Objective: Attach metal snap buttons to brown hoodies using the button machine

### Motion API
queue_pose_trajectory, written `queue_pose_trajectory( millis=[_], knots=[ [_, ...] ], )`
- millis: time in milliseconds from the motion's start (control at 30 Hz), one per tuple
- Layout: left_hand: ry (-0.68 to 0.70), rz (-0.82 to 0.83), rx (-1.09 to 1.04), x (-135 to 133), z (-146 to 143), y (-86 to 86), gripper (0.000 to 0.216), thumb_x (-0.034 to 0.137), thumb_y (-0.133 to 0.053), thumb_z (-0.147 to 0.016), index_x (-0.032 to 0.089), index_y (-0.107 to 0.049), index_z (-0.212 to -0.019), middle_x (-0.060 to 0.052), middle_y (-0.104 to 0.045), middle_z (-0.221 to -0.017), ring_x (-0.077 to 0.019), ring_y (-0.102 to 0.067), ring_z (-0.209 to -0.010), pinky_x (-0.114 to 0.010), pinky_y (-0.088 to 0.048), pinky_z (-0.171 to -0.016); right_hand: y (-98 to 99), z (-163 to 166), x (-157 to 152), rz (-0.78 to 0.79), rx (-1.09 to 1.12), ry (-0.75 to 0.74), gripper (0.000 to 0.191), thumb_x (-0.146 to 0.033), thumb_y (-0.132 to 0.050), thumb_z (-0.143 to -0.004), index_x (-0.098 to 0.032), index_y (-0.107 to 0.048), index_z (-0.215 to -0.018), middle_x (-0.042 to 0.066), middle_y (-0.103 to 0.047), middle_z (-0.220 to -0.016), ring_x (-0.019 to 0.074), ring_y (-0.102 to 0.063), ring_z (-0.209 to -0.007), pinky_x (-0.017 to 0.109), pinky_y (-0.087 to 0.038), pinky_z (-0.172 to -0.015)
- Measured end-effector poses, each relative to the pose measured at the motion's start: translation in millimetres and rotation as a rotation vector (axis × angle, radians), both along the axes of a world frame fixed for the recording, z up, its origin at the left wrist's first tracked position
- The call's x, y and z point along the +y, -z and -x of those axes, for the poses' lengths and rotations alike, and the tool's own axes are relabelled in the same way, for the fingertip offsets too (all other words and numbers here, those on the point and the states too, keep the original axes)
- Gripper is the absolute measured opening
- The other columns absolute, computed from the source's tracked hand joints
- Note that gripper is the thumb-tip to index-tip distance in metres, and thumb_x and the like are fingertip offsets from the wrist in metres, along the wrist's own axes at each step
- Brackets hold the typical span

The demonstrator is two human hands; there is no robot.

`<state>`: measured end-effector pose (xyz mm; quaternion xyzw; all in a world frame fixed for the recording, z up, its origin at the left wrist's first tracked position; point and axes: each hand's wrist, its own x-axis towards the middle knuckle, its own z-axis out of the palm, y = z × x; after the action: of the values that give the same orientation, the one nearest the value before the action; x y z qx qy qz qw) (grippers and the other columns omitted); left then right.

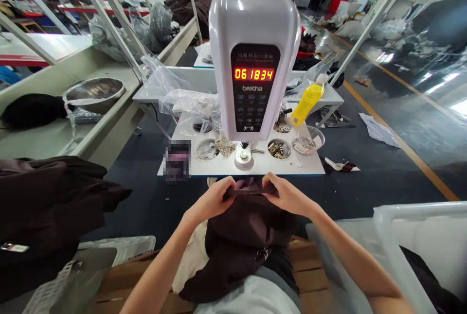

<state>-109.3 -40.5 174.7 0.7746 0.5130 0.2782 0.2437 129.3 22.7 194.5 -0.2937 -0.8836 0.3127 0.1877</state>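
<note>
Currently, the left hand [218,198] and the right hand [283,194] are both closed on a dark brown garment [246,219], each pinching one end of a straight band [250,191] between thumb and fingers. The span between the hands is drawn roughly level. The garment is at the near edge of the white table [310,165], in front of the machine [255,17], with its body draped over the person's lap; contact with the table edge cannot be confirmed.

Handling: the cloth is judged light, soft and limp, since it falls in loose folds below the grip. The band appears firmer and should hold its line under tension, but is likely to sag if one end is slackened. Breakage is improbable; creasing is the likelier fault.

Grip points: hold the band at both sides, leaving the middle span exposed. Avoid gripping the loose folds, which offer no fixed shape.
</note>
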Motion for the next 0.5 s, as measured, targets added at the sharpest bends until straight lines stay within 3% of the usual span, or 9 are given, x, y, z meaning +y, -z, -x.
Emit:
queue_pose_trajectory(
  millis=[100, 167, 233, 333, 500],
  knots=[
    [0.091, -0.426, 0.225, -25.5, -1.2, -6.2, 0.015, 0.005, -0.047, -0.075, 0.02, -0.047, -0.071, 0.002, -0.055, -0.068, -0.0117, -0.047, -0.067, -0.023, -0.041, -0.061, -4.0, -14.9, -25.6, -0.354, -0.062, -0.039, 0.018, -0.004, -0.043, -0.072, -0.021, -0.048, -0.074, -0.001, -0.055, -0.068, 0.0137, -0.047, -0.065, 0.027, -0.035, -0.062],
    [0.07, -0.706, 0.294, -35.6, -3.6, -8.4, 0.017, 0.005, -0.054, -0.074, 0.021, -0.051, -0.07, 0.003, -0.057, -0.065, -0.011, -0.047, -0.064, -0.023, -0.045, -0.063, -3.4, -19.4, -38.0, -0.555, -0.031, -0.046, 0.021, -0.003, -0.042, -0.074, -0.022, -0.049, -0.072, -0.001, -0.056, -0.064, 0.0135, -0.046, -0.063, 0.028, -0.035, -0.064],
    [0.042, -0.883, 0.3, -40.4, -6.6, -10.5, 0.019, 0.004, -0.058, -0.071, 0.021, -0.052, -0.066, 0.005, -0.057, -0.062, -0.0093, -0.046, -0.06, -0.023, -0.05, -0.066, -2.4, -21.6, -46.1, -0.68, 0.022, -0.056, 0.02, -0.006, -0.044, -0.078, -0.023, -0.051, -0.073, -0.003, -0.055, -0.06, 0.0123, -0.046, -0.062, 0.027, -0.036, -0.066],
    [0.028, -1.001, 0.253, -41.7, -10.9, -13.5, 0.019, 0.004, -0.057, -0.068, 0.021, -0.052, -0.061, 0.005, -0.056, -0.059, -0.0085, -0.044, -0.055, -0.024, -0.054, -0.066, -2.5, -22.5, -52.2, -0.78, 0.123, -0.043, 0.016, -0.008, -0.05, -0.079, -0.022, -0.051, -0.072, -0.005, -0.052, -0.055, 0.0105, -0.047, -0.062, 0.026, -0.037, -0.065],
    [0.043, -1.029, 0.234, -42.0, -12.8, -12.6, 0.018, 0.003, -0.058, -0.063, 0.021, -0.054, -0.06, 0.005, -0.055, -0.058, -0.0084, -0.044, -0.055, -0.025, -0.057, -0.066, -4.6, -21.2, -55.1, -0.816, 0.209, -0.074, 0.015, -0.007, -0.055, -0.075, -0.02, -0.053, -0.07, -0.006, -0.047, -0.051, 0.0095, -0.045, -0.06, 0.025, -0.037, -0.062]
  ],
)
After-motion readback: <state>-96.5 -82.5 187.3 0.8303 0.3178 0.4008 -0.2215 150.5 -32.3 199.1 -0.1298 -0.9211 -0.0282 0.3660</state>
